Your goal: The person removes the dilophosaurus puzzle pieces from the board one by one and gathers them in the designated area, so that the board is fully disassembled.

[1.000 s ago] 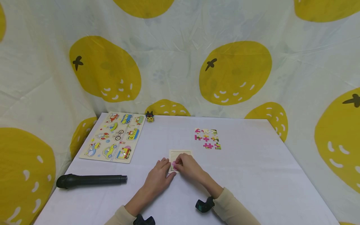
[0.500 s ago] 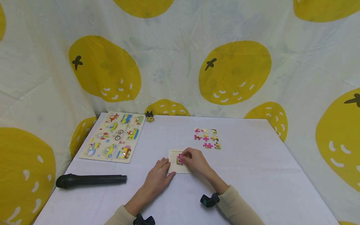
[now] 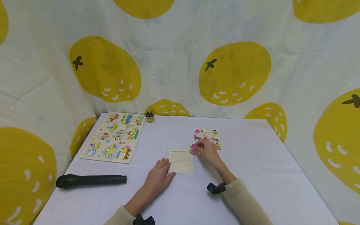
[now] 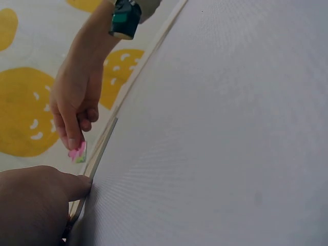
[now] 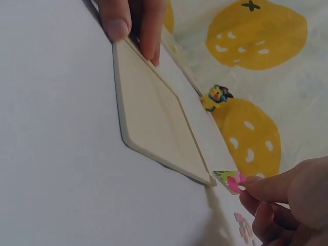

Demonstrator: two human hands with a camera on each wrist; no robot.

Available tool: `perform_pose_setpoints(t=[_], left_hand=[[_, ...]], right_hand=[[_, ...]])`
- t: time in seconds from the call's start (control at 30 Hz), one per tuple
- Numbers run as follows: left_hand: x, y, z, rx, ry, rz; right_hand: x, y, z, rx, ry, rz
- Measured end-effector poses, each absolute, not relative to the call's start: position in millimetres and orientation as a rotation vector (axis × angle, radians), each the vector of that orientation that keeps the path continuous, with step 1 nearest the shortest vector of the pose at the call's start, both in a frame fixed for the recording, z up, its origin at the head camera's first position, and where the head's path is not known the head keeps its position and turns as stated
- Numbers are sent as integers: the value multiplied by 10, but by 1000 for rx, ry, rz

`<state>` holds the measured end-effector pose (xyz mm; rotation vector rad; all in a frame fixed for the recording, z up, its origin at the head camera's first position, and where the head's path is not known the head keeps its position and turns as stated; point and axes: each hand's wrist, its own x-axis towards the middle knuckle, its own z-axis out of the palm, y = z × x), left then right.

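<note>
My right hand (image 3: 208, 153) pinches a pink and green jigsaw piece (image 3: 192, 149) between thumb and fingers, off the far right corner of a small square wooden puzzle tray (image 3: 181, 162). In the right wrist view the piece (image 5: 230, 180) is held by one side, its picture showing. The tray's recessed bottom (image 5: 154, 107) is bare wood. My left hand (image 3: 159, 175) rests at the tray's left side, fingers extended along that edge and thumb at the near edge. Several more jigsaw pieces (image 3: 198, 137) lie in loose rows behind my right hand, which covers some of them.
A wooden vehicle puzzle board (image 3: 112, 137) lies at the back left, with a small yellow and black figurine (image 3: 150, 117) beside its far corner. A black microphone (image 3: 91, 180) lies at the left. Behind the white table (image 3: 267, 162) hangs a fruit-patterned curtain (image 3: 174, 62).
My right hand has lifted the pink and green piece out of the tray and carried it right and away from me, toward the other pieces. My left hand has stayed put.
</note>
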<state>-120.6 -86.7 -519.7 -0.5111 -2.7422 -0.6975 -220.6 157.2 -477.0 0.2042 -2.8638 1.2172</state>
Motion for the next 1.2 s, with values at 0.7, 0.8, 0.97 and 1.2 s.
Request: perform_pose_setpoints(t=[0.7, 0.8, 0.97, 1.2], left_hand=[[-1204, -875, -5207, -552, -2690, -673], [-1203, -864, -5203, -544, -2696, -675], [-1199, -852, -5190, -536, -2700, -679], [-1228, -912, -5158, -530, -2730, -711]], right_hand=[[-2490, 1758, -4858, 106, -2911, 1032], [-2501, 1742, -4854, 103, -2931, 992], [-2508, 1729, -4844, 113, -2926, 965], [-2415, 1733, -4796, 133, -2827, 976]])
